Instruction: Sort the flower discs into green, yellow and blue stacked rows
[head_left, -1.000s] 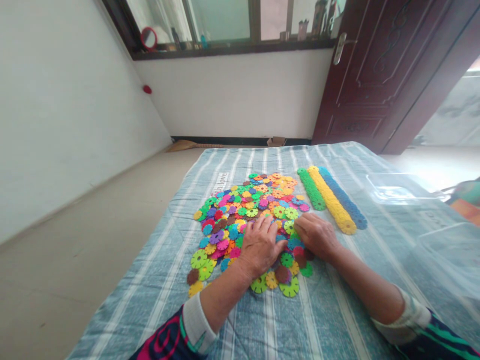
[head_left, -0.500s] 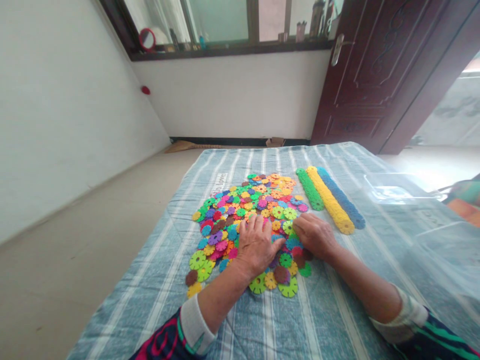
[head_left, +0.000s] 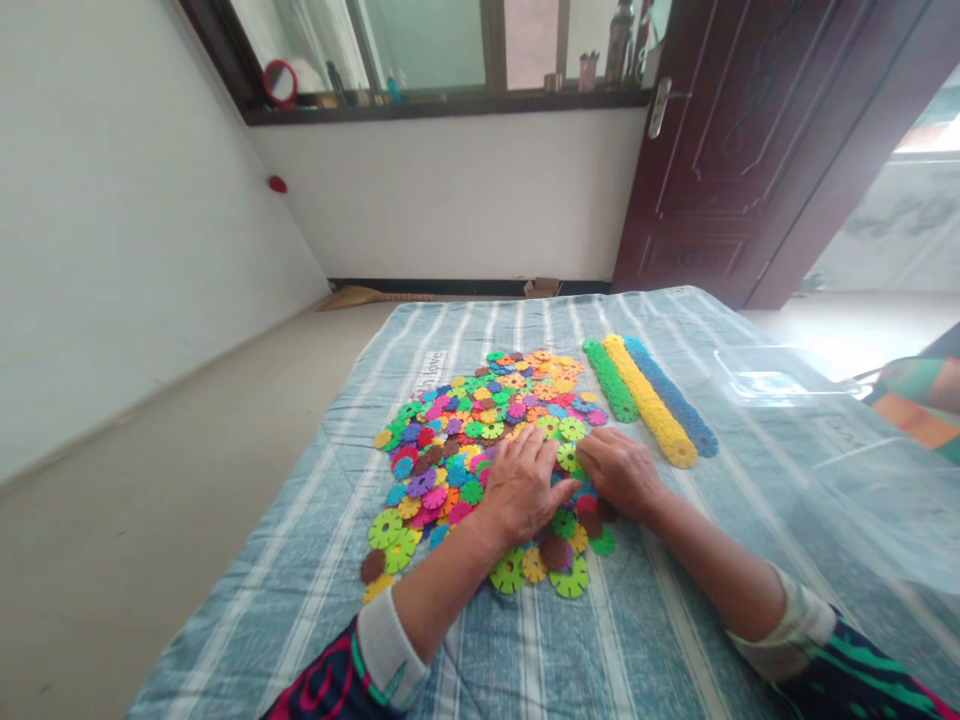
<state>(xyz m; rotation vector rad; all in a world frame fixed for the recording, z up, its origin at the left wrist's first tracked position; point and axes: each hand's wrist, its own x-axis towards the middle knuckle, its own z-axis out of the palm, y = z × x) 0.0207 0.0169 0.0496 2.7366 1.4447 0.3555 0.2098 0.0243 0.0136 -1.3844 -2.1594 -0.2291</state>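
Note:
A spread of notched plastic discs (head_left: 435, 475) in many colours covers the middle of the cloth. My left hand (head_left: 523, 484) lies palm down over the discs, its fingers stretched forward and the thumb pointing right. Close beside it, at the pile's right edge, my right hand (head_left: 621, 470) has its fingers curled in near a lime-green disc (head_left: 568, 457). What the right fingers hold, if anything, is hidden. Right of the pile lie three rows of overlapping discs: a green row (head_left: 611, 380), a yellow row (head_left: 649, 400) and a blue row (head_left: 675, 400).
A striped blue-grey cloth (head_left: 285, 600) covers the surface. Clear plastic containers stand on the right, one farther back (head_left: 780, 375) and one nearer (head_left: 892, 510). Beyond are a white wall (head_left: 450, 200), a windowsill with small items and a dark red door (head_left: 720, 170).
My left hand has slid a little to the right across the discs, closer to my right hand. The right hand stays about where it was. The view has shifted slightly.

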